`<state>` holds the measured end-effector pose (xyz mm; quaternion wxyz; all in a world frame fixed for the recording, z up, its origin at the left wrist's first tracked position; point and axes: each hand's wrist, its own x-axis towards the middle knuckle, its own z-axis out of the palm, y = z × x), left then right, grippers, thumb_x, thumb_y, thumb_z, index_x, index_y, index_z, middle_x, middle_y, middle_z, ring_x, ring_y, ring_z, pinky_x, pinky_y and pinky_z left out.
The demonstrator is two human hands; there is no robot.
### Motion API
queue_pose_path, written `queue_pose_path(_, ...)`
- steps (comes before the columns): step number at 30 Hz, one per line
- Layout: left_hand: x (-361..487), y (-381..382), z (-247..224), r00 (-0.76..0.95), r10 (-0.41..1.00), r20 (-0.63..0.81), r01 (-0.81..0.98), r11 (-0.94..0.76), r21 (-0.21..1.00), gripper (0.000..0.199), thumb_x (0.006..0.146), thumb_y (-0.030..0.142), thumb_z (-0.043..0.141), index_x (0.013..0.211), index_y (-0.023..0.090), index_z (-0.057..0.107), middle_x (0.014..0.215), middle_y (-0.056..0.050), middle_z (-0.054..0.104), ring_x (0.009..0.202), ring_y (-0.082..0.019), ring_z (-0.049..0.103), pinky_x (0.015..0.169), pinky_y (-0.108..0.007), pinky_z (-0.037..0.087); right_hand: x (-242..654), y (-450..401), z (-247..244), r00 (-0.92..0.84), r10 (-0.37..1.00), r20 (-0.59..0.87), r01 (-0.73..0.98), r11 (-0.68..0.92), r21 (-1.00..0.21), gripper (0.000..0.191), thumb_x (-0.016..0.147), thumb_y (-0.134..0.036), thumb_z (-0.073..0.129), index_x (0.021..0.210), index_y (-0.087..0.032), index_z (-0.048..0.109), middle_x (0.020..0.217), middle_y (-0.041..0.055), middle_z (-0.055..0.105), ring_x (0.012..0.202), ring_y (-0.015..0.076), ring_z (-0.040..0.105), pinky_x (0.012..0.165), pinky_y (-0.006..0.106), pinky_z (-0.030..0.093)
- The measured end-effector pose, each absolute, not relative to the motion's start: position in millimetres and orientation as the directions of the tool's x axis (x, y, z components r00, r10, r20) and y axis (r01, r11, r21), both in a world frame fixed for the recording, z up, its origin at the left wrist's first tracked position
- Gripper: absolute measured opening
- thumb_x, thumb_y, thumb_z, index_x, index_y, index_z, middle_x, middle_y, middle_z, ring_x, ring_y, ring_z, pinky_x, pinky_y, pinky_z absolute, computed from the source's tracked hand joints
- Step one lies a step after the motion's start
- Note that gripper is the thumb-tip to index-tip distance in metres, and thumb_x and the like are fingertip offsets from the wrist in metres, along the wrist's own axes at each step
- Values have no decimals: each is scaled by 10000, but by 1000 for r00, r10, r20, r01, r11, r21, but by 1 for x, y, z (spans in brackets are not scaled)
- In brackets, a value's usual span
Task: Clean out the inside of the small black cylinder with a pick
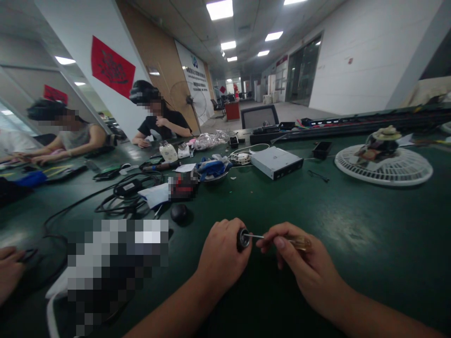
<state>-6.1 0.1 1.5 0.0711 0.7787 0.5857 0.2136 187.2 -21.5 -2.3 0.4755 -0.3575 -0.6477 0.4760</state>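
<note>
My left hand (225, 249) is wrapped round a small dark cylindrical part (243, 238), whose round open end with a metallic rim faces right. Most of that part is hidden by my fingers, so its kind does not show. My right hand (303, 258) grips a screwdriver (299, 242) by its amber, see-through handle. The thin metal shaft points left, and its tip meets the open end of the dark part. Both hands are held low over the green table (282, 197), close to my body.
A black mouse (179, 213), coiled black cables (123, 195) and a blue-and-white bundle (213, 168) lie to the left. Farther off sit a silver disc drive (276, 162) and a white fan grille (384, 164). Another person's hand (10, 272) is at the left edge; other people sit across.
</note>
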Motion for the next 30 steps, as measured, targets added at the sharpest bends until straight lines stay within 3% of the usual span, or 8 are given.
queue_pose_path(5,-5,1,3,201,942,270,874,-297,385,37,874,225,576,842,208,564,816,-26,609,794,-218,544,702,-339,379,187,-21,-2,-281,928,246,118,288,-950,312,1040,-439,466,1005,-207,672,841,20,666,632,138,543,584,281,426)
queue_pose_path(13,-5,0,4,247,935,253,861,-332,386,33,848,196,594,843,207,563,823,-23,608,799,-216,538,702,-336,372,189,-24,-1,-303,910,283,52,312,-949,305,1036,-439,471,1034,-210,673,916,37,696,660,146,564,606,287,440)
queue_pose_path(19,-6,0,3,226,939,261,865,-316,390,13,874,202,564,862,207,563,832,-27,613,805,-217,540,713,-342,376,188,-21,-1,-264,934,240,142,283,-949,315,1035,-451,462,1039,-218,674,863,23,671,634,146,546,586,285,422)
queue_pose_path(30,-5,0,6,250,941,229,865,-324,383,67,844,167,570,902,200,572,877,-37,612,841,-224,537,752,-346,381,186,-19,0,-257,938,233,159,279,-947,301,1020,-448,496,1040,-226,698,874,18,682,643,147,570,595,282,437)
